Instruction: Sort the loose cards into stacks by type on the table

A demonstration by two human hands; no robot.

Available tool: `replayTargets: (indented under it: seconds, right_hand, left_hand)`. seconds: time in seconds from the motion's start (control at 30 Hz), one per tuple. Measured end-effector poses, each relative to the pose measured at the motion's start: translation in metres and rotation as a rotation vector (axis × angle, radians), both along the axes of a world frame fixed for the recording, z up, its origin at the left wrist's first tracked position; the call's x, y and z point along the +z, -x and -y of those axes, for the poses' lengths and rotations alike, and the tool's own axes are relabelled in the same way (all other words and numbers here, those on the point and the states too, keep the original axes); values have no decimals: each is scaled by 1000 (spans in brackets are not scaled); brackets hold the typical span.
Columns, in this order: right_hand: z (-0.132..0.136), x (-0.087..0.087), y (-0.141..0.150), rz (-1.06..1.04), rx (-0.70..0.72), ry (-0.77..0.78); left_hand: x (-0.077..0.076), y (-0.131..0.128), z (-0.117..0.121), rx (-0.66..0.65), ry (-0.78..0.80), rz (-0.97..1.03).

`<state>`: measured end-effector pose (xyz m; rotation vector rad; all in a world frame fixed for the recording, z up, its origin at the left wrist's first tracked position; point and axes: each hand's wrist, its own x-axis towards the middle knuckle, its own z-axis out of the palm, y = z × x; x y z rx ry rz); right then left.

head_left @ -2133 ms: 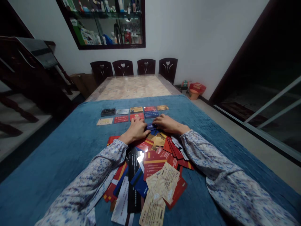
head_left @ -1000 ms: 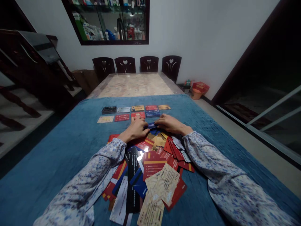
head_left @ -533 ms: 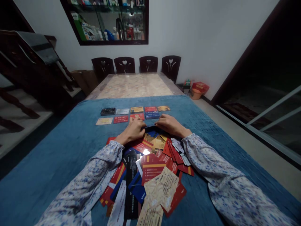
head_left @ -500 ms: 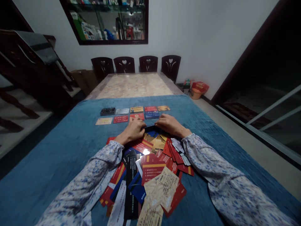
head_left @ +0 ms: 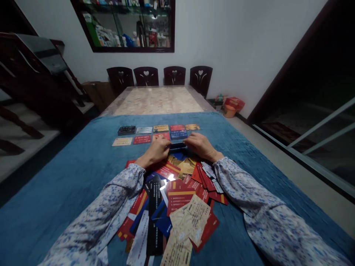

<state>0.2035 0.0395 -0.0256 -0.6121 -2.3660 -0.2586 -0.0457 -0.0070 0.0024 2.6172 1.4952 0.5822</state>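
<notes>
Between my two hands is a dark stack of cards [head_left: 177,146], seen nearly edge-on. My left hand [head_left: 157,148] is closed on its left end and my right hand [head_left: 200,144] on its right end. Just under the hands spreads a loose, overlapping pile of cards: red ones [head_left: 181,201], a black one [head_left: 155,218] and beige ones [head_left: 190,221]. Beyond my fingers, cards lie in two rows, among them a black stack [head_left: 127,130], a blue card [head_left: 179,135] and a red card [head_left: 142,139].
A blue cloth [head_left: 83,177] covers the near part of the table, with the bare patterned tabletop [head_left: 163,99] behind it. Several dark chairs [head_left: 174,75] stand at the far end. To the right on the floor are an orange bucket [head_left: 229,111] and a red box [head_left: 235,102].
The dark card stack between my hands has risen slightly and tilted, showing more of its face. My hands stay at its ends. The card pile and rows look unchanged.
</notes>
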Motion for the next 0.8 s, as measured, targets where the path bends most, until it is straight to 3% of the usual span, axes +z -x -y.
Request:
replayTargets:
  seconds: [0.3,0.47,0.8]
  right_hand:
    - [-1,-5,1,-22,-47,28]
    - [3,-5,1,11,-78,121]
    - [11,-4,4,86,-230,202]
  left_hand:
    - [-6,1,-3,-13,30,57]
    - [-8,1,-4,-22,15,65]
    - [-11,-2,-2,54,-29,33]
